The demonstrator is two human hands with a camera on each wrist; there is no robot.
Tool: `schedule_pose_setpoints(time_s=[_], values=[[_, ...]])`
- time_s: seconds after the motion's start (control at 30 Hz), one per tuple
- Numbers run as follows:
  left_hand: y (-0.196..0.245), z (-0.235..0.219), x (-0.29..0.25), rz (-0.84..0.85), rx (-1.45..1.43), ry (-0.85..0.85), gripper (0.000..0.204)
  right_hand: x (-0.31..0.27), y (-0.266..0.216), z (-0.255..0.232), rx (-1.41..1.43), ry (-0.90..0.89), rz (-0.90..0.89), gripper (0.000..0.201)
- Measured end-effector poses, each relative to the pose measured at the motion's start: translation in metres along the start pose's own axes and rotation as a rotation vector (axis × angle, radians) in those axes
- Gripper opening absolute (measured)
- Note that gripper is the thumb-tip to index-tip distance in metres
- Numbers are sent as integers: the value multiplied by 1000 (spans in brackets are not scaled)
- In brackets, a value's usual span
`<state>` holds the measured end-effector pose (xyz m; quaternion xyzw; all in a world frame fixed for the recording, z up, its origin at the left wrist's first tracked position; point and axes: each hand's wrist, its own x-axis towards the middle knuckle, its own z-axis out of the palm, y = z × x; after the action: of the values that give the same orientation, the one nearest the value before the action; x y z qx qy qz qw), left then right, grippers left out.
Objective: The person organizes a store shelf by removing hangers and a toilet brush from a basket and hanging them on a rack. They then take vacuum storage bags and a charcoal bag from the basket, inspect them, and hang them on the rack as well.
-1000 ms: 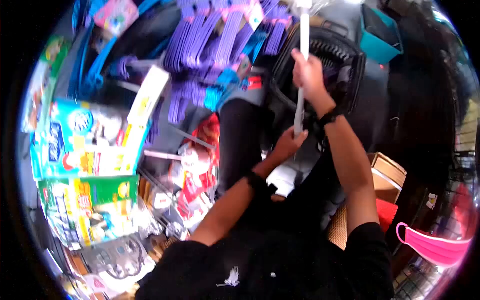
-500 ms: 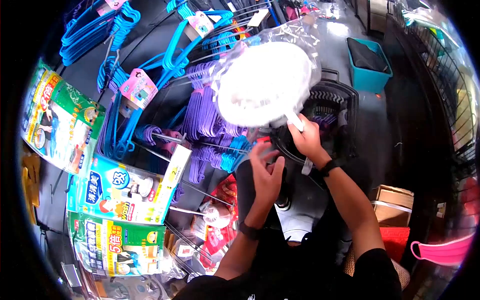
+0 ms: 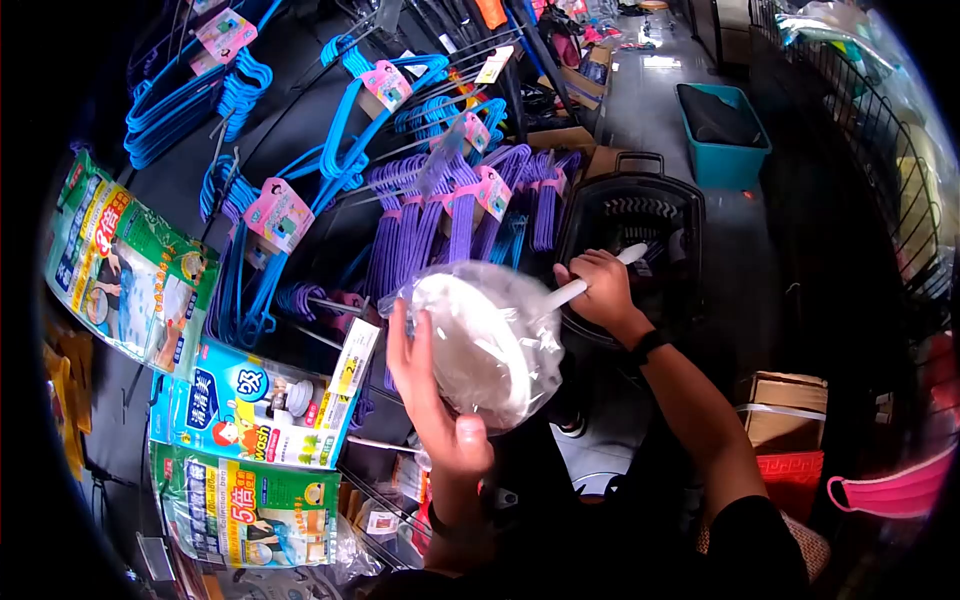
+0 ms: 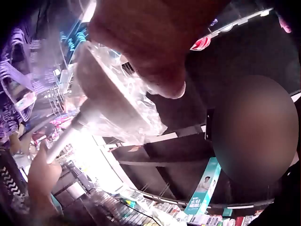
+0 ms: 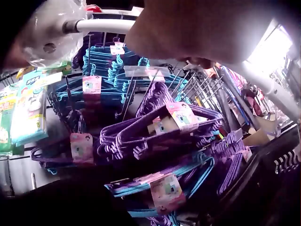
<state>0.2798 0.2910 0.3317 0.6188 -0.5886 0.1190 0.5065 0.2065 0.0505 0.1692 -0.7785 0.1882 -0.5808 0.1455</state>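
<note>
A white plunger [image 3: 470, 340], its round cup wrapped in clear plastic, is held in front of the body. My right hand [image 3: 602, 288] grips its white handle [image 3: 568, 294], whose free end sticks out past the fist. Fingers straight, my left hand [image 3: 440, 415] lies against the left side of the wrapped cup, the thumb near its lower edge. From the left wrist view the cup [image 4: 106, 92] tapers to the handle below my left thumb [image 4: 167, 87]. In the right wrist view, my right hand [image 5: 188, 30] hides part of the handle.
Purple hangers [image 3: 410, 235] and blue hangers [image 3: 345, 150] hang on rack hooks at left, above packaged goods [image 3: 262, 405]. A black basket [image 3: 580, 215] stands on the floor ahead, with a teal bin [image 3: 730, 160] beyond. Cardboard boxes [image 3: 785, 410] and a pink mask [image 3: 895, 490] are at right.
The plunger has come down and closer to the body, its cup tilted. My left hand has moved from below it to touch its wrapped cup; my right hand still grips the handle.
</note>
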Motion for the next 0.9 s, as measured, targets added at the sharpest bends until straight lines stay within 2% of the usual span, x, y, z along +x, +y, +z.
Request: schedule_pose_setpoints(time_s=[0.1, 0.23, 0.4, 0.53, 0.63, 0.73, 0.9], values=[[-6, 4, 0, 78, 75, 3, 96, 4, -5, -3, -41, -16, -25, 39], [-21, 1, -8, 9, 79, -118, 93, 4, -8, -10, -61, -34, -51, 41], [-26, -10, -12, -9, 137, -170, 106, 10, -8, -17, -69, -46, -73, 41], [-25, 8, -12, 36, 129, -156, 117, 10, -2, -21, -74, -35, -81, 40], [-20, 29, -11, -35, -70, -77, 121, 11, 2, -27, -87, -19, -100, 38], [-24, 38, -10, -83, -131, -68, 124, 10, 4, -27, -104, 1, -95, 38], [-25, 48, -7, -24, -93, -68, 125, 5, 7, -22, -73, -12, -70, 39]])
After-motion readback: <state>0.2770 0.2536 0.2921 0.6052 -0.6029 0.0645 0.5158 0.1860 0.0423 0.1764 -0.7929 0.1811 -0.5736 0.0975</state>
